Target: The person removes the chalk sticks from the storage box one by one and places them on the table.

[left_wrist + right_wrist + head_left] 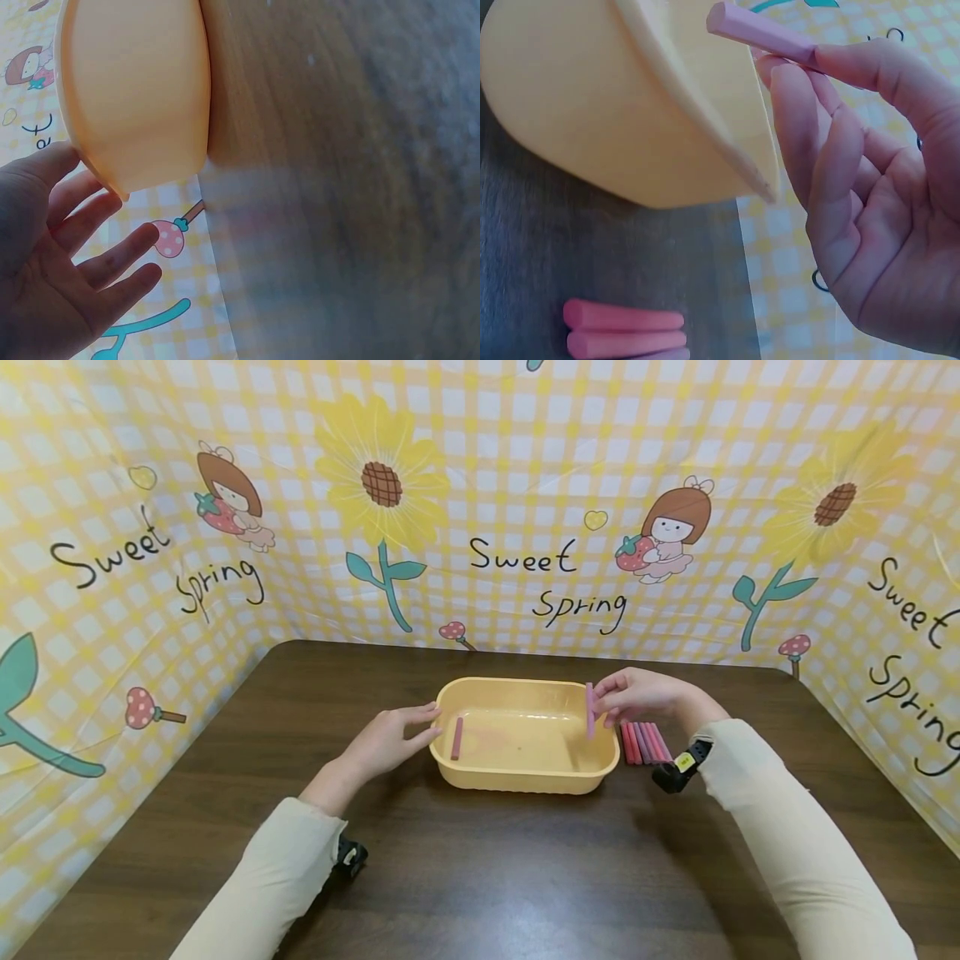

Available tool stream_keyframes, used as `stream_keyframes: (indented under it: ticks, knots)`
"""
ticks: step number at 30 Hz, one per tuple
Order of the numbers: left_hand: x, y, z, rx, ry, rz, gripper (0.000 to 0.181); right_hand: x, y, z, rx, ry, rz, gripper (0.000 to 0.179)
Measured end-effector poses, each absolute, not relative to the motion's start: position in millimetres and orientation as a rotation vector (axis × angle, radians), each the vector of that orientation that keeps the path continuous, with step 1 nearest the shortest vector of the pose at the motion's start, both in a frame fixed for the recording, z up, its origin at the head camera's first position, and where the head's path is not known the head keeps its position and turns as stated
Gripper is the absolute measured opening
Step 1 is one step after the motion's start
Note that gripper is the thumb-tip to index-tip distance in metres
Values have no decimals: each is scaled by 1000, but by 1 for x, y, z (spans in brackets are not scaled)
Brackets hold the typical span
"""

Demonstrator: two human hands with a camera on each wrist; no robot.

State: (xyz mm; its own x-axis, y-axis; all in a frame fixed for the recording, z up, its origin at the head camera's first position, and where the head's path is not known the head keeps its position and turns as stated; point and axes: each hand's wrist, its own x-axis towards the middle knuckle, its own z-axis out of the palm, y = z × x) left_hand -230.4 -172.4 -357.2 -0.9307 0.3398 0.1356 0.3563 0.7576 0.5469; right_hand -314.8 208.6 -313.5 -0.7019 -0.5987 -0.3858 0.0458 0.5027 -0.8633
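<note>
A yellow plastic basin (517, 783) stands on the dark wooden table. My right hand (637, 693) is over its right end, pinching a lilac stick (761, 31) that looks like chalk between thumb and fingers. In the head view that stick points up and down across the right rim. My left hand (386, 742) is at the basin's left end, its thumb and fingertips right at the rim and the other fingers spread loosely. A dusky pink stick (457, 738) lies inside the basin near the left wall.
Several pink and purple sticks (643, 743) lie side by side on the table (480, 877), just right of the basin and under my right hand. A yellow checked cloth (510, 485) with printed flowers and figures hangs around the back and sides.
</note>
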Motion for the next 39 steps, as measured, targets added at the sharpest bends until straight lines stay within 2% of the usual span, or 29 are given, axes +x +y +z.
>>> stream_keyframes:
  ticks: [12,31,39]
  knots:
    - [-230,-172,-357,-576,-2914,-914,45,-310,235,-318,-495,2168,-1207,22]
    - [-230,-171,-357,-570,-2917,-918,45,-298,275,-332,-410,2177,-1344,8]
    - [-230,-171,-358,-564,-2914,-924,45,-293,296,-342,-303,2232,-1353,18]
